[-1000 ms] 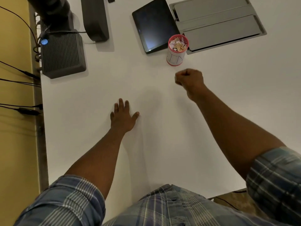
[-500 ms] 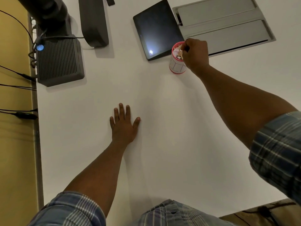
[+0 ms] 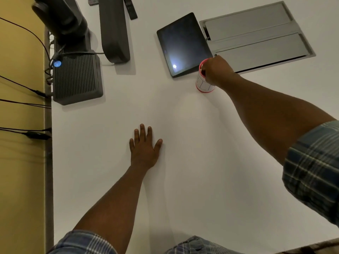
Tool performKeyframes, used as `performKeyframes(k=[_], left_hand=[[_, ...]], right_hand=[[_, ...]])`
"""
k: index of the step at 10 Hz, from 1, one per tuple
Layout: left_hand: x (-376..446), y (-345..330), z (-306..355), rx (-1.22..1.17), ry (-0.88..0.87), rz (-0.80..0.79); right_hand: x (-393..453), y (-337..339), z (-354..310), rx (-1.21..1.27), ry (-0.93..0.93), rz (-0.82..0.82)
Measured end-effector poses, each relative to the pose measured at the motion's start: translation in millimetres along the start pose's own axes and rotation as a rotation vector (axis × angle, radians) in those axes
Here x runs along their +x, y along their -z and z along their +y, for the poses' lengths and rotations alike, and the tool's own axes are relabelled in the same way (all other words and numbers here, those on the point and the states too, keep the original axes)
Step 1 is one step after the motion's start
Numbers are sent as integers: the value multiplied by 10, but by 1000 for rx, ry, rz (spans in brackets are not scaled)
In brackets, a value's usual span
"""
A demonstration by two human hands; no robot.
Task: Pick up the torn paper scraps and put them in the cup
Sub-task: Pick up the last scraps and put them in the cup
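Leftmost, at about nine to ten o'clock, a yellow wall (image 3: 20,162) is running down the edge of the view with dark cables (image 3: 23,102) crossing it toward a ribbed black box (image 3: 77,79) that is showing a small blue light (image 3: 57,63) at its near-left corner. Above it, at eleven o'clock, a dark stand (image 3: 62,21) is rising out of view, and beside that, toward twelve, a long dark slab (image 3: 113,32) is lying on the white counter (image 3: 192,162). Near the middle, the left hand (image 3: 144,151) is lying palm-down and flat on the counter, its fingers (image 3: 142,132) slightly spread and holding nothing, with the bare forearm leading back to a plaid sleeve (image 3: 82,242) at seven o'clock. Up at one o'clock a dark tablet (image 3: 183,44) is lying flat, reflecting a small bright spot. Just below its near-right corner the cup (image 3: 203,85), white with a red rim and base, is standing upright on the counter. The right hand (image 3: 217,70) is sitting over the mouth of the cup, curled downward with its fingertips dipping inside the rim; I cannot tell whether they are pinching anything. A sliver of paper scraps (image 3: 202,67) is showing at the left edge of the cup's opening. Farther right, at two o'clock, a grey recessed panel (image 3: 256,37) is lying flush in the counter.
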State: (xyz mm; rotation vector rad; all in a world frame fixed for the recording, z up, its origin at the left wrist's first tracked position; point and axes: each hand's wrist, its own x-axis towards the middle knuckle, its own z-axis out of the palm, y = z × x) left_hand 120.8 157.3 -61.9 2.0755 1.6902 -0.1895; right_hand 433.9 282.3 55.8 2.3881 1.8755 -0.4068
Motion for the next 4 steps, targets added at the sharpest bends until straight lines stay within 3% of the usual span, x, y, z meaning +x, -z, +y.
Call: performKeyframes(k=[2, 4], left_hand=[[-46, 101, -12, -16, -2, -51], [-233, 260, 67, -38, -28, -22]], right_hand=[[-302, -39, -78, 114, 11, 332], [-725, -50, -189, 291, 99, 380]])
